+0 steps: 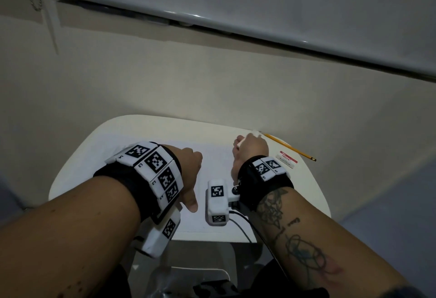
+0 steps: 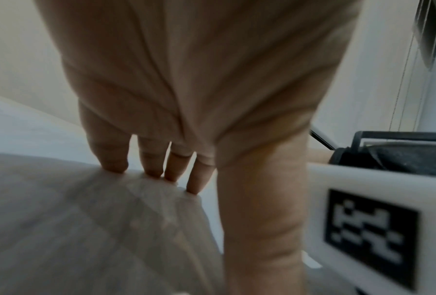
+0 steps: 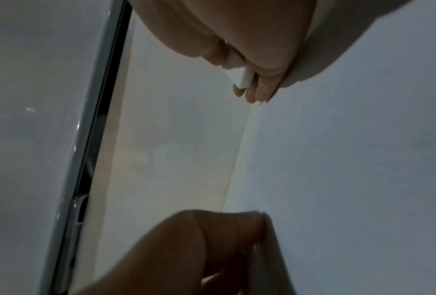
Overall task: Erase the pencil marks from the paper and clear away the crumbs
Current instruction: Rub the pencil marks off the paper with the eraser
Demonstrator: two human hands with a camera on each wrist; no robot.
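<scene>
The paper (image 1: 207,156) is pinned flat on the counter (image 1: 77,167) by the straight fingers of the left hand (image 1: 188,172), and it should be kept so. A white brush-like tool (image 1: 253,134) is gripped in the curled right hand (image 1: 250,150) at the paper's far right corner; strokes are best swept lightly off the edge. The paper's long axis appears to run left to right.

You've got 1 sheet of paper (image 1: 212,156) on 1 white table (image 1: 77,170), 1 yellow pencil (image 1: 290,147), 1 sleeved eraser (image 1: 286,159), 2 hands, L (image 1: 188,170) & R (image 1: 250,149). R holds 1 small white item (image 3: 242,78), prob. a 2nd eraser; too blurred to confirm.
</scene>
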